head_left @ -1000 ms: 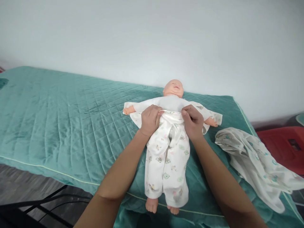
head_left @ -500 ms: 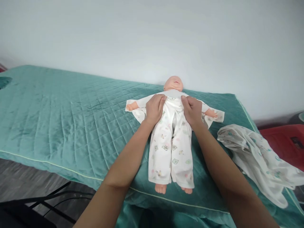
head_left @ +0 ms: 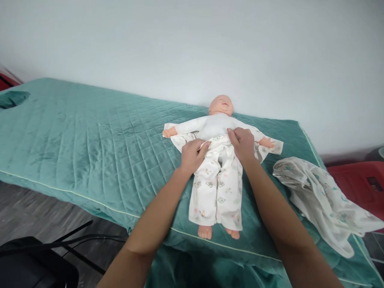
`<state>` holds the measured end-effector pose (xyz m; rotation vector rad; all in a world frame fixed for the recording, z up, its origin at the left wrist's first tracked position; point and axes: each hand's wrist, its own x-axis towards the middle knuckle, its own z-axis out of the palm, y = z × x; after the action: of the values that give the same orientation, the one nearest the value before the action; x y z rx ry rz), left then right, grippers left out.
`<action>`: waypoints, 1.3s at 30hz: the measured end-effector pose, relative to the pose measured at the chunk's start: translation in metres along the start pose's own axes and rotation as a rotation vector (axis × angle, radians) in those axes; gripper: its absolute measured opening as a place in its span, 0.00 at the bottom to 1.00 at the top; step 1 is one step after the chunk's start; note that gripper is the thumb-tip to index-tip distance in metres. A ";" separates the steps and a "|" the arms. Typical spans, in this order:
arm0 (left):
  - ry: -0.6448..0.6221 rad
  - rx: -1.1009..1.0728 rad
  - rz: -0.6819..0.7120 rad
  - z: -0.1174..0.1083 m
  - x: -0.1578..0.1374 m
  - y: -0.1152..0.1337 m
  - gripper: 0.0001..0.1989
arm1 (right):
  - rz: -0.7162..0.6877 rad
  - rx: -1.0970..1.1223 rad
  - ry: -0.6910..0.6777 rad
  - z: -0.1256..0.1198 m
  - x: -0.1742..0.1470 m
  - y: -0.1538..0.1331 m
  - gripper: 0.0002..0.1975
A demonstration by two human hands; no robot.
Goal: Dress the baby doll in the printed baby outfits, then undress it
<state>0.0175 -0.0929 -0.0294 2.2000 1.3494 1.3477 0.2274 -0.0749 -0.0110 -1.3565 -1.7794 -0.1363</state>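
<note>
A baby doll lies on its back with its head toward the wall and its arms spread. White printed baby pants cover its legs, with both feet showing below the cuffs. Beneath its arms an open printed baby shirt is spread out. My left hand is closed on the pants' waistband at the doll's left-hand side in view. Opposite it, my right hand grips the waistband a little higher up. The doll's pale torso shows above the band.
The doll rests on a green quilted bed against a pale wall. A crumpled white printed cloth lies at the bed's right edge, near a red object. A black object with thin bars stands at lower left.
Both hands have come down toward me with the waistband, the left one further. More of the doll's torso shows, and the pants look more bunched at the top.
</note>
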 end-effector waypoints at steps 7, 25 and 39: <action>-0.013 0.085 -0.060 0.002 -0.010 -0.002 0.17 | -0.012 -0.127 0.012 -0.012 -0.016 -0.003 0.22; -0.056 -0.299 -0.347 -0.003 -0.003 0.001 0.17 | 0.202 0.081 -0.440 -0.058 -0.061 0.016 0.20; -0.534 -0.777 -0.400 -0.039 0.004 -0.025 0.20 | 0.289 0.296 -0.497 -0.060 -0.071 0.017 0.32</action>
<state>-0.0277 -0.0856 -0.0198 1.4949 0.8044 0.8362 0.2771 -0.1533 -0.0290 -1.4901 -1.8734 0.6479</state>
